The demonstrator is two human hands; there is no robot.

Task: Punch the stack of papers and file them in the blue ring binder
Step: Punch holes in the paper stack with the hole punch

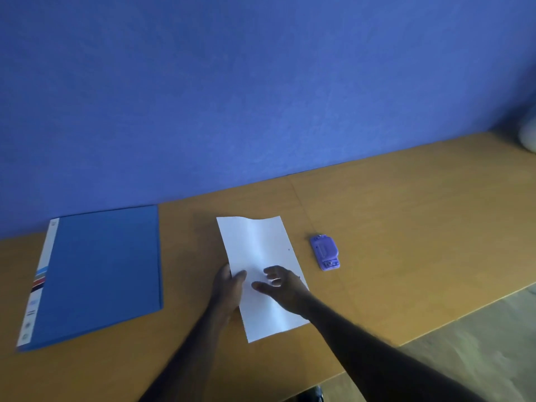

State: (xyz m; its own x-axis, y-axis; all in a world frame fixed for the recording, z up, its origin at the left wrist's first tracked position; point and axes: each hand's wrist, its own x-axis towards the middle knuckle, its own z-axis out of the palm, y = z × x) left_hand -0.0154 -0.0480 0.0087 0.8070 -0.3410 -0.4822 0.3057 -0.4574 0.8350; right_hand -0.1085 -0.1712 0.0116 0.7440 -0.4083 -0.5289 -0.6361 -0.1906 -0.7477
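The stack of papers [255, 245] lay in the middle of the surface [406, 227], its long side running away from me, the far edge wavy and a soft bend running down its length. My left grip [229, 285] held the stack at its left edge, thumb on top of the sheet and the fingers tucked at the edge. My right grip [281, 285] was over the near half of the stack, fingers spread and loosely bent, holding nothing; I could not tell whether the fingertips touched the paper. Both forearms reached in from the bottom of the view and hid part of the near half of the stack.

To the right, near but apart from the papers, a small purple hole punch [324, 252] lay flat. To the left, well apart, the blue ring binder [101, 274] lay closed and flat, a white strip with coloured stripes along its left edge and its far corner close to the wall.

The surface was orange-brown wood with a seam across it, set against a plain blue wall [261, 82]. A blurred white object [529, 134] sat at the far right end. Pale floor [478, 343] showed beyond the near edge at lower right.
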